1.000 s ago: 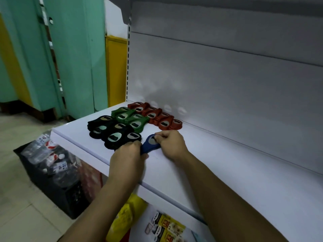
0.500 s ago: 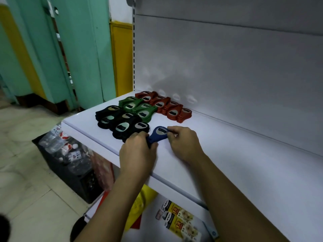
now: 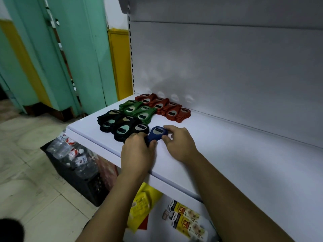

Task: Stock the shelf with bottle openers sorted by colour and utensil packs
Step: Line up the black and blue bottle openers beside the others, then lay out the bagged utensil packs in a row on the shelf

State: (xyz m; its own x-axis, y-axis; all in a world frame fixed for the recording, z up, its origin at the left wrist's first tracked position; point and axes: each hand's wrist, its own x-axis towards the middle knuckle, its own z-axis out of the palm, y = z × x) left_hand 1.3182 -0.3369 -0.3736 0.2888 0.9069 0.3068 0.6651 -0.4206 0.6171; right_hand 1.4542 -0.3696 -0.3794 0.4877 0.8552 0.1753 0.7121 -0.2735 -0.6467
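Your left hand [image 3: 138, 152] grips the blue opener [image 3: 158, 133] by its handle, right hand [image 3: 180, 144] pinches its head, probably squaring it beside the black openers [image 3: 122, 126], colour by colour.

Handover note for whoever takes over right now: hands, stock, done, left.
Left hand grips the handle end of the blue bottle opener; right hand pinches its head.
It is at the front of the shelf, right of the black openers.
Done: black group in front, green openers behind, red openers by the back wall.
Left: start the blue group; no utensil packs seen on the shelf.
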